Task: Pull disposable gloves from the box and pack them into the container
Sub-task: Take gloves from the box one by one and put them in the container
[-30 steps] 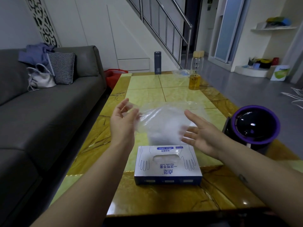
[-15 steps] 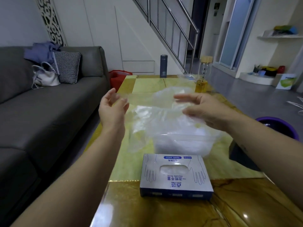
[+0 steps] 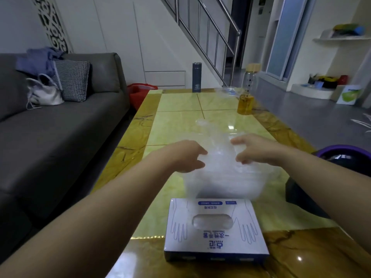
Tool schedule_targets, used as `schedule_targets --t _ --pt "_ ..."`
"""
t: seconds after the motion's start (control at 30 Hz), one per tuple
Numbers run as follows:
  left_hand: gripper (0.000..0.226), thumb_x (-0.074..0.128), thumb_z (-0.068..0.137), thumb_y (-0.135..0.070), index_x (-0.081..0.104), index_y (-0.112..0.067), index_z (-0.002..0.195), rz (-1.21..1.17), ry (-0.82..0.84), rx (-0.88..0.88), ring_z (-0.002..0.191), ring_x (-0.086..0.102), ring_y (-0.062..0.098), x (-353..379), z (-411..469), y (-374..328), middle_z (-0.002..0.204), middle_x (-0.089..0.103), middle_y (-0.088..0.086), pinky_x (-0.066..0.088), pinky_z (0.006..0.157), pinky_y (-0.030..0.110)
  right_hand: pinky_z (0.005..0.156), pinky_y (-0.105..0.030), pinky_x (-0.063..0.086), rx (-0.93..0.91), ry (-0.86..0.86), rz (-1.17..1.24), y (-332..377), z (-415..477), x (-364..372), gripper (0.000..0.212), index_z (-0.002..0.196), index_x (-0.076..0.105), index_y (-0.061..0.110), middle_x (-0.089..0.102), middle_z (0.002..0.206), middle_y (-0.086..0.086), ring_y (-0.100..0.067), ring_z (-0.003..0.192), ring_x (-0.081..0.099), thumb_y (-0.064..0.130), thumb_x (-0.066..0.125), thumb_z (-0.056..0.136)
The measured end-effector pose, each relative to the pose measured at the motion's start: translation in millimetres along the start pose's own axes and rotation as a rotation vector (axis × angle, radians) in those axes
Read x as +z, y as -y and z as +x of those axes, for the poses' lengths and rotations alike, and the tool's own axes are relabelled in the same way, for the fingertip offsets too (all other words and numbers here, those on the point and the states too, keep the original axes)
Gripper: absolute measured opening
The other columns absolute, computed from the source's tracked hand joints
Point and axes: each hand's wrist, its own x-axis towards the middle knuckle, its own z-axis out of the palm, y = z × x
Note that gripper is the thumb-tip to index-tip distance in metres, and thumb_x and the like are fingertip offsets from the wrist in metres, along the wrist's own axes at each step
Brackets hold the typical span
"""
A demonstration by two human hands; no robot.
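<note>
Glossy tabletop [image 3: 180, 105] carries the clear container [image 3: 224, 185] right below the grip, where left hand [image 3: 186, 155] & right hand [image 3: 259, 149] pinch a filmy glove [image 3: 218, 145] btwn them; unpressed, it prob springs back out.

The left hand [image 3: 186, 155] and right hand [image 3: 259, 149] hold a clear glove [image 3: 218, 143] above the clear container [image 3: 226, 185], just behind the glove box [image 3: 215, 231].

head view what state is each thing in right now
box, slot open, gloves showing
container, lid off, gloves inside
glove, held over container, crumpled
left hand, pinches glove
right hand, fingers curled on glove
flask, upright, capped
bottle, upright, lidded, part full
</note>
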Motion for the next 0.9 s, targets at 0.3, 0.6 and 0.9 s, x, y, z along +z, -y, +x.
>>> schedule_targets --t 0.3,0.6,0.9 --pt "0.052 0.038 0.100 -0.041 0.034 -0.017 0.147 0.304 0.392 -0.019 0.138 0.034 0.023 17 64 -16 0.152 0.034 0.002 0.026 0.111 0.035 0.090 -0.031 0.050 0.071 0.140 -0.759 -17 33 22 0.036 0.123 0.055 0.003 0.055 0.127 -0.010 -0.025 0.107 0.060 0.008 0.060 0.087" --pt "0.049 0.036 0.101 -0.036 0.034 -0.022 0.147 0.179 0.598 -0.094 0.131 0.040 0.024 46 97 -8 0.148 0.038 0.003 0.030 0.112 0.038 0.082 -0.034 0.032 -0.310 -0.234 -1.130 1 31 18 0.024 0.109 0.062 0.016 0.044 0.127 -0.008 -0.028 0.115 0.038 0.019 0.065 0.085" --pt "0.069 0.026 0.096 -0.061 0.020 -0.020 0.152 0.030 0.635 -0.271 0.143 0.021 0.026 72 108 6 0.158 0.017 0.002 0.016 0.114 0.043 0.106 -0.049 0.037 0.019 0.459 -0.665 -41 82 43 0.126 0.152 0.001 0.027 0.017 0.156 -0.008 -0.034 0.137 0.030 0.042 0.086 0.061"
